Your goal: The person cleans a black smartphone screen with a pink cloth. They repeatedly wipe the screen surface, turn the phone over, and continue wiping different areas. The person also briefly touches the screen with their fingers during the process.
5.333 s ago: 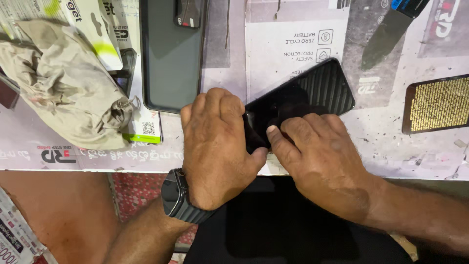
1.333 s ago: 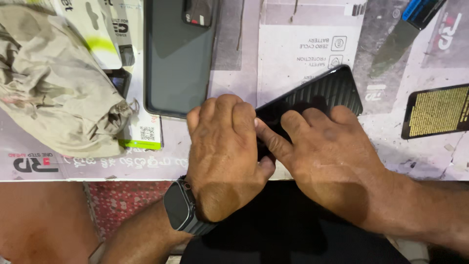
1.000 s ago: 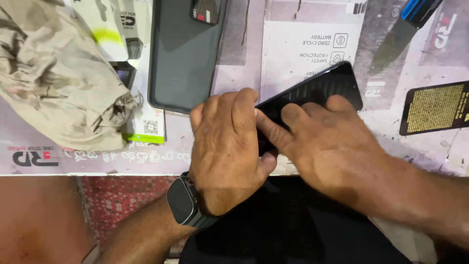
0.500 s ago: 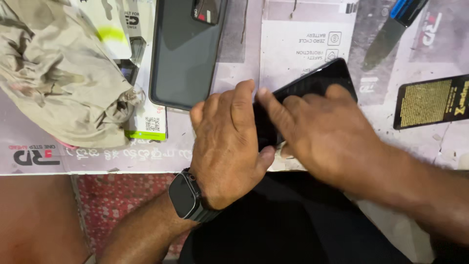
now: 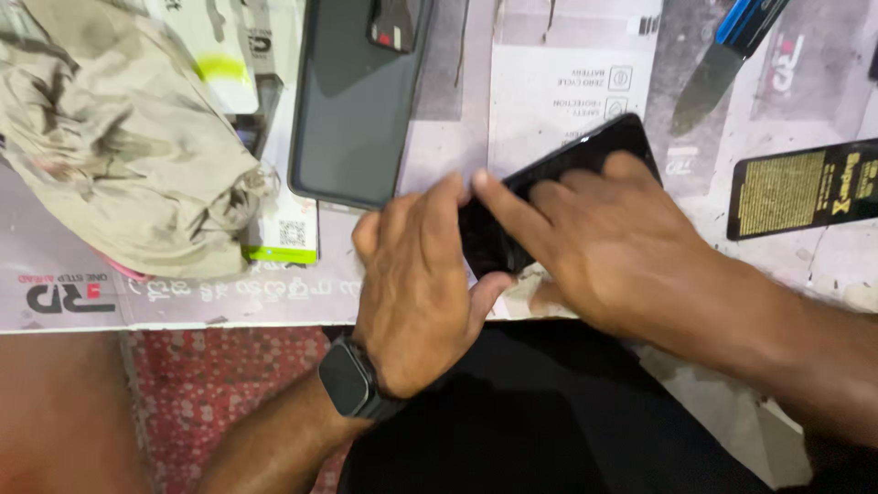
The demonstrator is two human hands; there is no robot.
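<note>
In the head view, a glossy black slab-shaped phone point(image 5: 585, 160) lies tilted on the paper-covered worktop point(image 5: 412, 265), just right of centre; the left hand point(image 5: 416, 288), smartwatch at its wrist, clamps its grip on the phone's near end. The right hand point(image 5: 608, 242) presses flat fingers on the phone's smooth face. At ten o'clock lies crumpled khaki cloth point(image 5: 119, 146); at twelve, a matte dark phone case point(image 5: 357, 101).

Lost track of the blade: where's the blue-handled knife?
Head view, top right: the blue-handled knife lies on the worktable, beyond the right hand, left of the black-and-gold packet.
</note>
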